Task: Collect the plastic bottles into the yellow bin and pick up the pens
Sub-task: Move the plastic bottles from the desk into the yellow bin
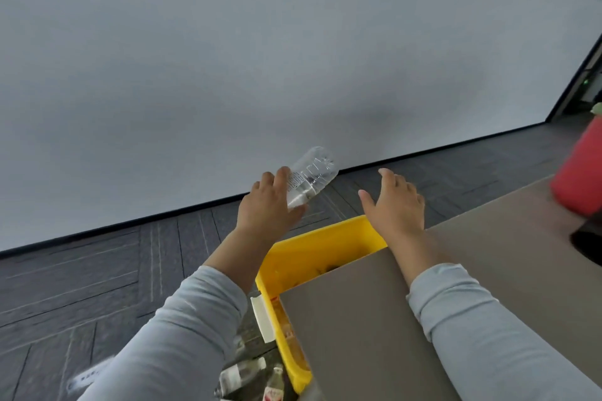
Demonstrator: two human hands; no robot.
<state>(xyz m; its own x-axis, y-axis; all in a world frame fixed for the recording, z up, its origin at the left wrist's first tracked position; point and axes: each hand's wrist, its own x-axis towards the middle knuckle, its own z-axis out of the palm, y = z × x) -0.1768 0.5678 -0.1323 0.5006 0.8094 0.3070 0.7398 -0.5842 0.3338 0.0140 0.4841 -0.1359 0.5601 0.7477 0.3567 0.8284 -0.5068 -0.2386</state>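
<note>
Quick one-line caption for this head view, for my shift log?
Left hand holds a clear plastic bottle near the yellow bin; right hand open, more bottles on the carpet.

Bin mouth: far part of the yellow bin (319, 238) is open, near my left hand (270, 205) holding the clear bottle (311, 172).
Blocked: the table (358, 335) corner overhangs the bin's near right part.
Left side: bare carpet (97, 270), free.
Near end: floor bottles (241, 374) beside the bin.
</note>
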